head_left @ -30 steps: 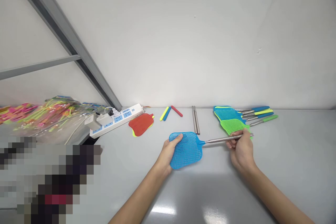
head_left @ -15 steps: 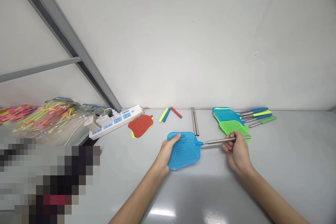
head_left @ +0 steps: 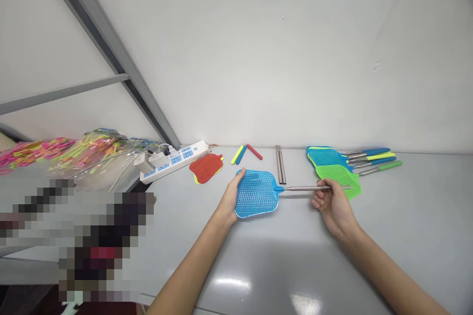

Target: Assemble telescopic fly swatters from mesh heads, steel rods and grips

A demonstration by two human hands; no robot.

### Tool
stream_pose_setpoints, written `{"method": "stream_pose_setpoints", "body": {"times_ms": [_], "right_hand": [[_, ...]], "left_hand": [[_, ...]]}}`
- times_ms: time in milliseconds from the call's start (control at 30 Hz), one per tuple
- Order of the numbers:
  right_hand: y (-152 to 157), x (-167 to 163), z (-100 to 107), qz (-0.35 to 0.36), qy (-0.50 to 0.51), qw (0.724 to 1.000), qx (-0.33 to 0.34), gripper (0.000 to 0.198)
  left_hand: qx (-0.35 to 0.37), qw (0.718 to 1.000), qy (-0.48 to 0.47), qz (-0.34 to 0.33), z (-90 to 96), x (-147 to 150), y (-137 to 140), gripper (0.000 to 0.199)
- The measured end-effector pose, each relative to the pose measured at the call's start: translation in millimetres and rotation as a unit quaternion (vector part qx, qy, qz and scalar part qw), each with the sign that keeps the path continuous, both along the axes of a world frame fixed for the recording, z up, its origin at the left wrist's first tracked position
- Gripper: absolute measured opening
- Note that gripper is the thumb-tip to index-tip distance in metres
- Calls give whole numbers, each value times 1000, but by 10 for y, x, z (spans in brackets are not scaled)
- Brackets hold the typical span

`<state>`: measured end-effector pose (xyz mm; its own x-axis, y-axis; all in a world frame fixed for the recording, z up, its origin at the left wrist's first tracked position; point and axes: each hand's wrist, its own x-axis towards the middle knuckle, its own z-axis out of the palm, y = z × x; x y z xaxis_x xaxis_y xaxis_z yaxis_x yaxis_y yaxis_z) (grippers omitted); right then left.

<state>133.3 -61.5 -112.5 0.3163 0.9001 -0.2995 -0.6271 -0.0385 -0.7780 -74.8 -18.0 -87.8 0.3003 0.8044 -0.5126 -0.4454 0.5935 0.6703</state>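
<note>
A blue mesh fly swatter head (head_left: 257,194) with a metal rod (head_left: 301,188) at its neck is held across the table. My left hand (head_left: 229,200) grips the head's left edge, thumb at the top corner. Around the bare rod, near its right end, my right hand (head_left: 335,209) has its fingers closed. Just behind that hand lie assembled fly swatters, a green one (head_left: 337,174) in front of blue ones (head_left: 322,157), their coloured handles pointing right. Two loose metal rods (head_left: 281,165) lie side by side near the wall.
Yellow (head_left: 237,154), blue (head_left: 241,154) and red handle sleeves (head_left: 254,152) lie near the wall. A red swatter head (head_left: 207,168) covers a yellow one beside a white power strip (head_left: 175,161). Bagged colourful items (head_left: 99,152) and a grey metal frame (head_left: 121,66) stand left.
The camera view has turned slightly left, so the scene sits further right. The blue swatter head has tilted a little; both hands keep their hold.
</note>
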Motion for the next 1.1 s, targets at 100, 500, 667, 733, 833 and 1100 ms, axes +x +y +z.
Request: {"method": "stream_pose_setpoints", "body": {"times_ms": [100,500,667,733,833,1100], "right_hand": [[1,3,-4,12,1,1000,2,20],[-41,-137,5,119,-57,990,48,25],[-31,-141,-6,128,-36,986,97,23],[-25,-133,-15,134,-23,985,104,23],[-25,-123,-12,148,-14,983,104,23],[-44,-110,77,148,-56,981,113,17]], "left_hand": [[6,1000,4,-6,-12,8,-8,36],[47,998,11,-41,-135,61,-38,38],[69,997,28,-22,-105,101,-112,37],[67,997,30,-17,-105,121,-134,37],[59,998,16,-31,-115,134,-142,39],[57,997,-12,-54,-123,178,-160,44]]}}
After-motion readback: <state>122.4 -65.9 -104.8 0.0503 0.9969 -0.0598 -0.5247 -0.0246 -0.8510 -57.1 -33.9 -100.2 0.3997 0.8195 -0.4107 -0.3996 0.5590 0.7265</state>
